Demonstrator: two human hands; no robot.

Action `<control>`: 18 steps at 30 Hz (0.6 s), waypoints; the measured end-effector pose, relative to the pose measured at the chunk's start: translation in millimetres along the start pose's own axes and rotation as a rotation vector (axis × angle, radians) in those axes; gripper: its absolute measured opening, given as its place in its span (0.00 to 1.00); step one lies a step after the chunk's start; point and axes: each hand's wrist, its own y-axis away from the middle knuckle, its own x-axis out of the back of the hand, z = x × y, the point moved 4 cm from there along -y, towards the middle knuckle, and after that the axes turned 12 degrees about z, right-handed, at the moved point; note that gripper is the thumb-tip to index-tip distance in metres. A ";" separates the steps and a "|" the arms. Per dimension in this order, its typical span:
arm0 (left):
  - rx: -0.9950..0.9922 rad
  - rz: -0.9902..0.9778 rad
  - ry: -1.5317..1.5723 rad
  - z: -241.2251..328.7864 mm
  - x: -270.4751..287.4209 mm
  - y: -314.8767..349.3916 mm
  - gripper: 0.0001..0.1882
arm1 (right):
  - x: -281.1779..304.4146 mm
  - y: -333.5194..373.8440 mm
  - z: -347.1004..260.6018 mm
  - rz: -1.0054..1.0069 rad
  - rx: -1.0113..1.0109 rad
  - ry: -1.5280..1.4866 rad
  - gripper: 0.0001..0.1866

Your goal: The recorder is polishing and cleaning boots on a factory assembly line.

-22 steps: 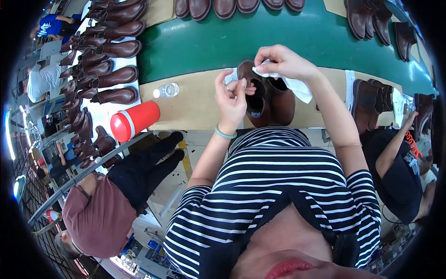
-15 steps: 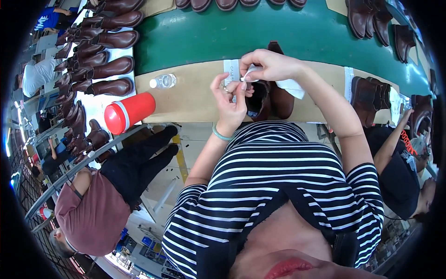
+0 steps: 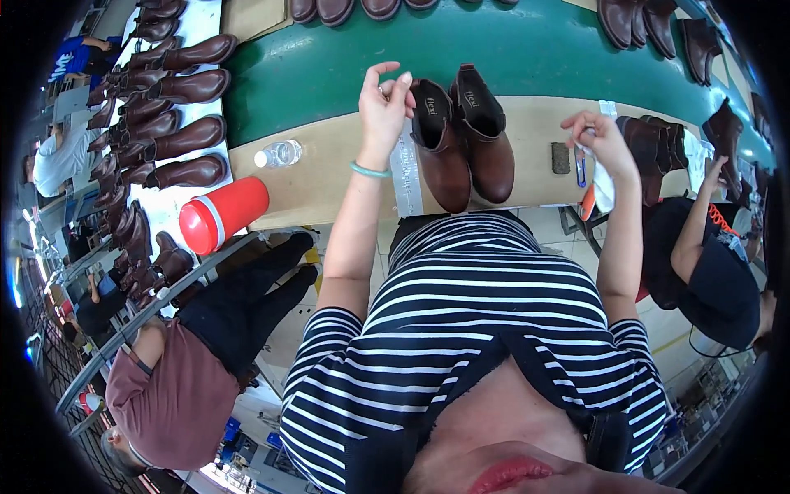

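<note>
tan workbench (image 3: 329,177), green conveyor (image 3: 535,49), boot racks (image 3: 164,123) left.

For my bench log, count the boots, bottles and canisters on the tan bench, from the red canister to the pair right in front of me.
Brown leather ankle boots: 2
Clear plastic water bottle: 1
Red cylindrical canister: 1
Total: 4

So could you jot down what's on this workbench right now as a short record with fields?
setting: tan workbench beside a green belt
left hand: raised, fingers pinched on something small, beside the left boot
right hand: lifted over white cloth at the bench edge
centre: pair of brown ankle boots, upright, side by side
also on bench: red cylinder lying down, clear bottle, dark block
nearby: rows of brown boots at left
</note>
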 end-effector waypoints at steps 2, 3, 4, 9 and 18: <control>0.056 -0.066 -0.090 4.5 -4.7 -7.5 0.08 | 36.5 -13.8 95.4 0.311 0.128 0.551 0.05; 0.000 -0.006 -0.103 5.9 -0.6 -6.9 0.08 | 39.0 -7.6 125.7 0.435 0.099 0.706 0.07; 0.001 0.001 -0.108 6.6 3.5 -2.2 0.08 | 40.4 1.7 141.6 0.547 0.078 0.863 0.10; -0.629 -0.104 -0.536 35.2 2.3 7.4 0.17 | 27.0 54.1 145.1 0.790 -0.176 0.962 0.18; -0.100 -0.551 -0.058 -22.6 -11.6 -38.7 0.08 | 18.1 45.7 186.0 0.753 0.028 0.900 0.14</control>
